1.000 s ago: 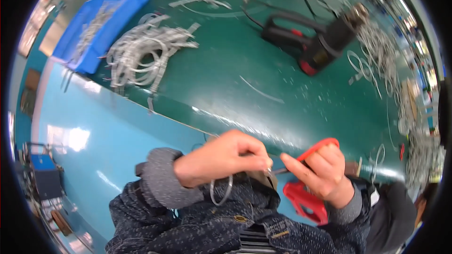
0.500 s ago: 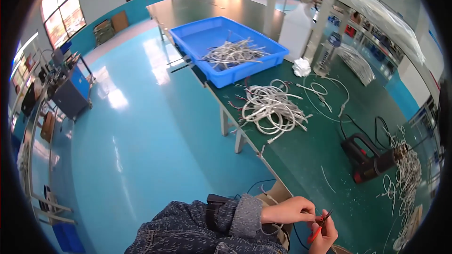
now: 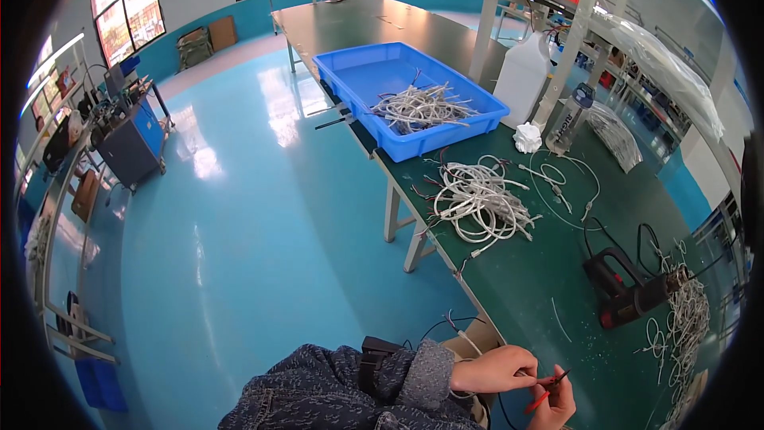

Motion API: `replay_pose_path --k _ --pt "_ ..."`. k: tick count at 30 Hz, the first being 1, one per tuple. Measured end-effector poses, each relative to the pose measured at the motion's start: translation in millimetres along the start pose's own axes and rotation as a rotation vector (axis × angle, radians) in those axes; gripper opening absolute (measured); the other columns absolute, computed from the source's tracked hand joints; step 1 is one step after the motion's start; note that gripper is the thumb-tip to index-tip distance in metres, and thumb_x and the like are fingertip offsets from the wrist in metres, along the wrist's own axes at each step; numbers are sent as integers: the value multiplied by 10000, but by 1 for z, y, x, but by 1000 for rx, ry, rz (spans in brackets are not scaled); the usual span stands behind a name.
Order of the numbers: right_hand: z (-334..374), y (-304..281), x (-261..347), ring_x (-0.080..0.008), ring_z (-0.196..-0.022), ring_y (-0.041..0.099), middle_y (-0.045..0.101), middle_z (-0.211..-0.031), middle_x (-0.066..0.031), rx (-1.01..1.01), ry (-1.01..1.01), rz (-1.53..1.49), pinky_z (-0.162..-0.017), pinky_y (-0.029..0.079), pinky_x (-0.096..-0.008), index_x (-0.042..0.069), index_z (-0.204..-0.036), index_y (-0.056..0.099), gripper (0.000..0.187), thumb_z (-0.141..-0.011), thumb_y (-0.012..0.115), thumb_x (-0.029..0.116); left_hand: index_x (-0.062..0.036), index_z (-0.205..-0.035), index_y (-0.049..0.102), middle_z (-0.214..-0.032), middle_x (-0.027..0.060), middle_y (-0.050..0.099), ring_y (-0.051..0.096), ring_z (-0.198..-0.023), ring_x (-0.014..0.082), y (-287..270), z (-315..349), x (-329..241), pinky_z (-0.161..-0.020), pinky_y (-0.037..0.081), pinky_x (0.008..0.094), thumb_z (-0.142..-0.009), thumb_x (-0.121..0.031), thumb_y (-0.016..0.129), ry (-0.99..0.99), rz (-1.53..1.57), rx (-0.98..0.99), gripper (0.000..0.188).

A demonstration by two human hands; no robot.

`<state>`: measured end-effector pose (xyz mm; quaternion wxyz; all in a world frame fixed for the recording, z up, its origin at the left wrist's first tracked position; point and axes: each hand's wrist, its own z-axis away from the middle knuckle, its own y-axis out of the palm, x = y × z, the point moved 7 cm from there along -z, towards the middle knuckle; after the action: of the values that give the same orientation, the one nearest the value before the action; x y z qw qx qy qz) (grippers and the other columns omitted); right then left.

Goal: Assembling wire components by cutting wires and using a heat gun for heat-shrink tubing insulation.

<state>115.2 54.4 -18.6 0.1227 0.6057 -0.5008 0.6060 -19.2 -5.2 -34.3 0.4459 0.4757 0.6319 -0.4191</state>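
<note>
At the bench's near edge my left hand point(image 3: 495, 370) is closed, fingers pinched round a white cable point(image 3: 471, 342). Thin loose wires fan out from the cable's end behind my wrist. Close against its fingertips, my right hand point(image 3: 559, 404) grips small scissors with red handles point(image 3: 538, 402) and dark pointed blades point(image 3: 562, 377). What lies between the fingertips and the blades is too small to make out.
On the green bench point(image 3: 509, 302) lie a pile of white cables point(image 3: 485, 203), a black heat gun point(image 3: 637, 295) and tangled thin wires point(image 3: 688, 310). Farther off stand a blue tray point(image 3: 442, 143) of cut cables, a white jug point(image 3: 521, 80) and a bottle point(image 3: 569, 119).
The view has shifted, so the bench things sit lower and farther right. Both hands stay together at the bench edge; the cable's wire end now shows more plainly behind my left wrist.
</note>
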Motion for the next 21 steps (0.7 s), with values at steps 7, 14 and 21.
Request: replay_pose_path --k 7,14,21 --pt "0 -7 10 -50 -548 450 572 -724 -10 -63 151 -99 -487 356 -202 -26 -975 599 115 -878 585 33 2 -787 562 -751 91 529 546 -680 224 1 -5 -3 -611 423 330 -849 -183 570 33 -27 -14 195" --pt "-3 -9 -2 -52 -544 441 570 -732 -16 -56 240 -214 -485 352 -204 -32 -974 588 120 -879 588 41 -2 -727 551 -745 101 539 547 -727 253 6 -7 0 -641 419 359 -801 -187 604 -68 22 9 207" --pt "-7 -2 2 -57 -533 433 551 -709 -24 -8 274 -233 -476 345 -208 -33 -982 573 134 -886 587 59 -23 -773 560 -750 79 514 546 -708 243 5 -6 -1 -616 422 358 -836 -167 566 67 -96 -33 157"
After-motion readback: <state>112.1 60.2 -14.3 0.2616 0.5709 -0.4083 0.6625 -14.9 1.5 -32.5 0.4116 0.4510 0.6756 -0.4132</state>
